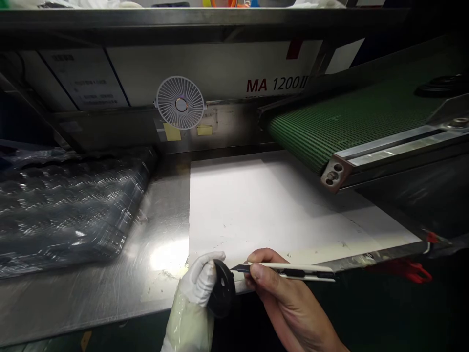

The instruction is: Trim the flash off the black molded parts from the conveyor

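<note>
My left hand, in a white glove with a pale sleeve, grips a round black part by its left edge at the bottom centre. To its right, my bare right hand is closed on a slim white-and-black utility knife. The knife's dark tip points left, close to the part's upper right edge; whether they touch I cannot tell. Both hands are at the front edge of a white sheet that lies on the metal table.
Clear plastic trays are stacked at the left. A green conveyor belt juts in from the right, with a black round item on it. A small fan stands behind the sheet. Red-handled tools hang at the right edge.
</note>
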